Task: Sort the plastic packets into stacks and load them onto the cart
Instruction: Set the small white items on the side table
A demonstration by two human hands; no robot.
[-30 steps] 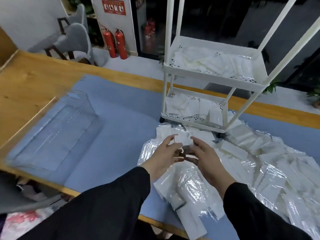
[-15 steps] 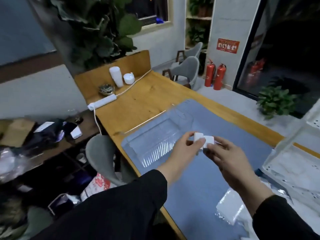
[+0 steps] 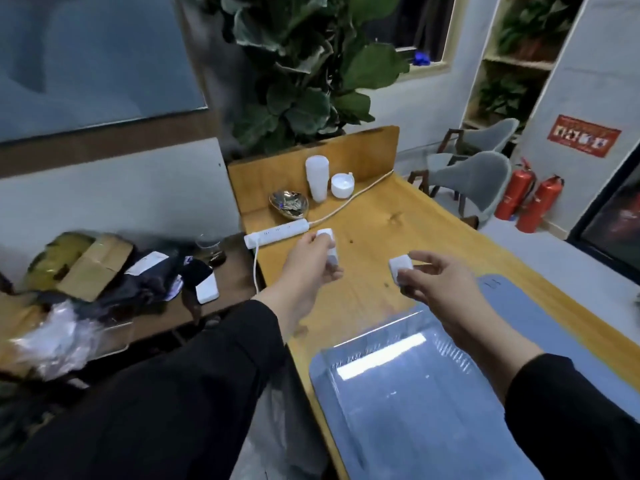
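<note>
My left hand (image 3: 313,263) grips a small white block (image 3: 329,245) above the wooden table, close to the white power strip (image 3: 277,232). My right hand (image 3: 434,280) pinches a second small white block (image 3: 398,268) a little to the right, apart from the first. Both hands hover above the bare wood, just beyond a clear plastic tray (image 3: 398,379) lying on the blue mat (image 3: 540,327). The plastic packets and the cart are out of view.
At the table's far end stand a stack of white cups (image 3: 317,178), a small white device (image 3: 342,184) and a gold dish (image 3: 289,204). A cluttered side desk (image 3: 104,282) lies to the left; grey chairs (image 3: 467,181) and red extinguishers (image 3: 526,202) are at the right.
My view swung left, away from the cart and packet pile. The two white blocks were held together between my hands; now the hands are apart, one block in each, nearer the power strip.
</note>
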